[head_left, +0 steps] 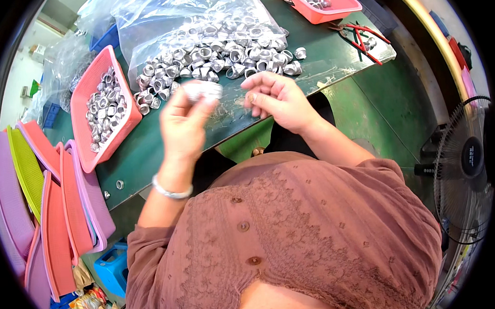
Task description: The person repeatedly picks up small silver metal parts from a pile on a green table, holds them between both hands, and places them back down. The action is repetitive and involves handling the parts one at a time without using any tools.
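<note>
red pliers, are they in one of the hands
No, the red pliers lie on the green table by the pink tray, away from both hands.

The silvery piece (pixel 201 90) in the left hand (pixel 184 124) is motion-blurred, its shape unreadable.

A clear plastic bag (pixel 188 17) lies open at the far side of the green desk (pixel 331 53), crumpled and glossy, with silver metal rings spilling from its mouth. Another clear bag (pixel 64 63) bunches at the far left. Colourful wrappers (pixel 89 301) lie on the floor, lower left.
</note>
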A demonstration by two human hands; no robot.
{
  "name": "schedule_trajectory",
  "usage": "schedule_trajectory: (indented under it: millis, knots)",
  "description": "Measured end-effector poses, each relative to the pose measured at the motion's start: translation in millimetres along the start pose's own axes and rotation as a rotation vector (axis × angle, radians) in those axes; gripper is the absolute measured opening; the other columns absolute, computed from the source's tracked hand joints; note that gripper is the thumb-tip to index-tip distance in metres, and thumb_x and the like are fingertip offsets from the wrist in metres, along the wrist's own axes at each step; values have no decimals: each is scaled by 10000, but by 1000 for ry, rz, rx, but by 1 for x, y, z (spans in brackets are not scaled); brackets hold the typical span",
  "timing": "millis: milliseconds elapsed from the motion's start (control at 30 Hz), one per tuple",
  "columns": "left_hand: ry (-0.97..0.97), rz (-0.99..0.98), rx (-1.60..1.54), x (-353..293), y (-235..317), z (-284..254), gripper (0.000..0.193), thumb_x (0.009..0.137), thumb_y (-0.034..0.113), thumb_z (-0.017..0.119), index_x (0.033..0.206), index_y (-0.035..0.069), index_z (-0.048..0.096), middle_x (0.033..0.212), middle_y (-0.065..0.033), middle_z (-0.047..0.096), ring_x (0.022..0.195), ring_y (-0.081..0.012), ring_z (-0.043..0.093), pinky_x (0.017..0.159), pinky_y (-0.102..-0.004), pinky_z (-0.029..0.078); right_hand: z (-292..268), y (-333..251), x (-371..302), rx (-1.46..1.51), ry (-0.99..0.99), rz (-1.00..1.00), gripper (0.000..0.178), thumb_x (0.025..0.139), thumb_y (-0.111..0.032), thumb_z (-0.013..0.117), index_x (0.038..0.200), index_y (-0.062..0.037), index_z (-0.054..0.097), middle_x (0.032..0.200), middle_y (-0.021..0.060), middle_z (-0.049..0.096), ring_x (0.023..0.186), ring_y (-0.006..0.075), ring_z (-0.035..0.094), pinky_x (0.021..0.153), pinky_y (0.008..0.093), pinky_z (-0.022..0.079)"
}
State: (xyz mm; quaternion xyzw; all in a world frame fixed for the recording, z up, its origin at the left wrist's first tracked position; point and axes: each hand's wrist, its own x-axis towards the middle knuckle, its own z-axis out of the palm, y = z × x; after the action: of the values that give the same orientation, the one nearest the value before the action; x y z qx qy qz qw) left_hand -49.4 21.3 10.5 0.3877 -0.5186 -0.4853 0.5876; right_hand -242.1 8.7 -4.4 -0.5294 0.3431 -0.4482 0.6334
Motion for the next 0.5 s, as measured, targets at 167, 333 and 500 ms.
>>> schedule_trajectory:
  millis: [167, 333, 500]
  knots:
    - [304, 277, 711, 51, 42, -118, 201, 809, 58, 589, 998, -11, 582, 957, -75, 603, 859, -137, 564, 764, -268, 443, -41, 4, 10, -385, 278, -364, 161, 807, -22, 539, 966, -2, 556, 758, 43, 585, 662, 55, 540, 584, 201, 436]
    - [434, 480, 1681, 54, 63, -140, 317, 732, 147, 658, 990, -16, 573, 966, -161, 572, 918, -259, 548, 810, -341, 423, -60, -9, 15, -1102, 406, -523, 228, 675, -60, 628, 896, -33, 577, 878, 97, 564, 842, 296, 521, 743, 361, 434]
    - [-108, 518, 1109, 50, 13, -41, 255, 751, 39, 600, 1005, 48, 585, 844, -79, 556, 675, -169, 507, 604, -266, 424, -63, -5, 21, -1343, 392, -575, 241, 677, -110, 649, 904, -58, 587, 913, 70, 558, 861, 267, 503, 761, 356, 418]
